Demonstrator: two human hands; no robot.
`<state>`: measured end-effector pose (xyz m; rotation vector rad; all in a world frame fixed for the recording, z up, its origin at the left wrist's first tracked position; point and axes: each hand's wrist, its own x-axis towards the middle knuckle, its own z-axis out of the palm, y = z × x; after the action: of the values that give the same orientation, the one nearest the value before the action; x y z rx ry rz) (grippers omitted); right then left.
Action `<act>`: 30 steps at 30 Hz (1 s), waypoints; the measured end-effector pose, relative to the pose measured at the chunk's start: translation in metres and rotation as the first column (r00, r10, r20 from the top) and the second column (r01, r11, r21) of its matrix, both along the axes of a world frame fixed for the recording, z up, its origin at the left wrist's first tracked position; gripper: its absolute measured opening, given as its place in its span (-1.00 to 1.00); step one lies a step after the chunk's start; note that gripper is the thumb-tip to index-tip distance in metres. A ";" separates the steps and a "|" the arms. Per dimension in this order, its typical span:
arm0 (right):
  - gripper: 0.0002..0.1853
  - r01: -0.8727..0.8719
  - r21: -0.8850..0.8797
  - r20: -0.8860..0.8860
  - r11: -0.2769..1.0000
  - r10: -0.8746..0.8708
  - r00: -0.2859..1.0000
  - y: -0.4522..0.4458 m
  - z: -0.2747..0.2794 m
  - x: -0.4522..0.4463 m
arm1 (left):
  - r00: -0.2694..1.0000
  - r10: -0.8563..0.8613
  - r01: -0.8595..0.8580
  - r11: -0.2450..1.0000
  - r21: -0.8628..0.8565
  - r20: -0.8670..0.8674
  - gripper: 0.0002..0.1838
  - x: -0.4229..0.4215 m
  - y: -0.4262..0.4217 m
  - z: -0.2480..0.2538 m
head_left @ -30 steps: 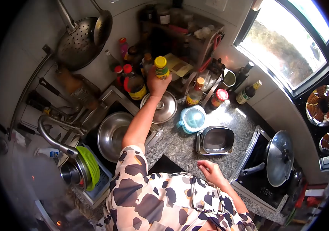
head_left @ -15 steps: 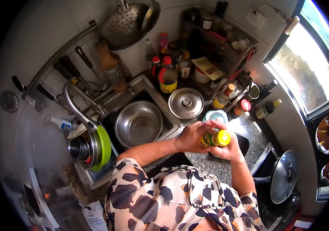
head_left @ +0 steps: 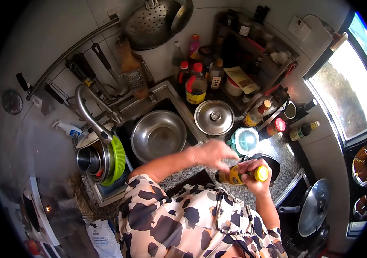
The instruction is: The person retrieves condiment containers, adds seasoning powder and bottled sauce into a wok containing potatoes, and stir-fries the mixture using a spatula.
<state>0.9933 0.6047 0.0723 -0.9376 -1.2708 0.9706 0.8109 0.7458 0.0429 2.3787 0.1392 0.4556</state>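
Observation:
My right hand (head_left: 256, 171) is wrapped round a dark sauce bottle (head_left: 234, 176) with a yellow label and a yellow cap. The bottle lies tilted, its cap end to the right and its base toward the left. My left hand (head_left: 214, 154) is apart from the bottle, up and to its left, slightly blurred, fingers spread and holding nothing. A teal-rimmed container with a clear lid (head_left: 246, 141) stands just beyond both hands. Partly hidden behind my right hand is a black pan-like dish (head_left: 272, 165) on the granite counter (head_left: 287, 177).
A steel basin (head_left: 159, 136) sits in the sink (head_left: 166, 88), beside stacked bowls with a green colander (head_left: 117, 161). A lidded steel pot (head_left: 214, 117) and several sauce bottles stand behind. To the right, a glass lid (head_left: 315, 208) covers a pan on the stove.
My left hand has come off the bottle and moved left. My right hand keeps the bottle, now lower and tilted more sideways. The view has shifted slightly.

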 end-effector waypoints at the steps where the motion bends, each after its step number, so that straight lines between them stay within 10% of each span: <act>1: -0.69 0.027 -0.026 -0.029 0.999 -0.027 0.999 -0.003 0.001 0.002 | 0.984 0.136 -0.133 0.990 -0.038 0.111 -0.51 -0.009 0.027 0.000; 4: -0.69 0.067 -0.035 -0.070 0.997 -0.070 0.995 -0.016 -0.002 0.009 | 0.541 0.800 -0.827 0.563 -0.013 0.258 -0.65 -0.039 0.106 -0.007; 6: -0.68 0.077 -0.021 -0.008 0.997 -0.077 0.997 -0.022 0.001 0.008 | 0.261 0.877 -0.962 0.271 0.035 0.402 -0.61 -0.060 0.164 -0.041; 12: -0.70 0.086 0.012 0.136 0.996 -0.087 0.987 -0.036 0.005 0.007 | 0.397 0.917 -0.895 0.397 -0.202 0.043 -0.56 -0.050 0.213 -0.077; 16: -0.71 0.105 -0.023 0.130 0.994 -0.102 0.986 -0.049 0.003 0.007 | 0.278 0.949 -0.807 0.315 -0.500 0.149 -0.60 -0.043 0.226 -0.114; 30: -0.71 -0.031 0.012 0.125 0.999 0.029 0.992 -0.073 -0.002 -0.001 | 0.234 0.916 -0.829 0.363 -0.426 0.326 -0.58 -0.163 -0.050 -0.007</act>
<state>0.9926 0.5314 0.0707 -0.9827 -1.3985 0.9370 0.6479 0.6959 0.0358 1.6534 1.2851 1.5501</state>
